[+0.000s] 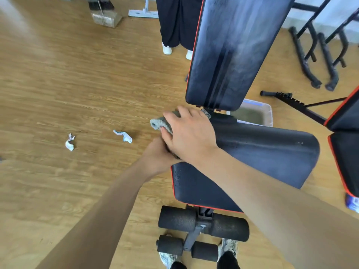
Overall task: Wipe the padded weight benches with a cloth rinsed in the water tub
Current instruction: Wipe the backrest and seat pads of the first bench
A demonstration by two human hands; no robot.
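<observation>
Cloth (159, 123): grey, fluffy, bunched at the left edge of the bench, where the seat pad (268, 152) meets the hinge under the raised backrest (233, 51). One rolled end sticks out past the pad edge, over the floor (77, 78).

Right hand (189, 133): lies palm down on the cloth, grip spread, fingers straight and pointing left, pressing it onto the pad.

Left hand (157, 154): tucked just beneath the right, at the pad's left edge. Fingers look curled, and a dark bit of cloth shows by the knuckles. Whether its grip has the cloth I cannot tell; the right hand covers the contact.

Both pads are black with red piping. The backrest shows pale streaks down its face.

Water tub (269, 113): clear plastic with murky water, on the floor just behind the bench on its right side, partly hidden by the backrest.

Foam rollers (204, 224): two pairs, black, at the near end of the bench, between my shoes (166, 258).

A second bench (344, 152), also black and red, cuts in at the right edge. Black metal frames (310, 55) stand far right.

Two crumpled paper scraps (69, 143) lie on the wood floor, left of the hands.

At the top, another person's legs (174, 22) in dark trousers and white shoes, beside a dustpan (105, 16).
</observation>
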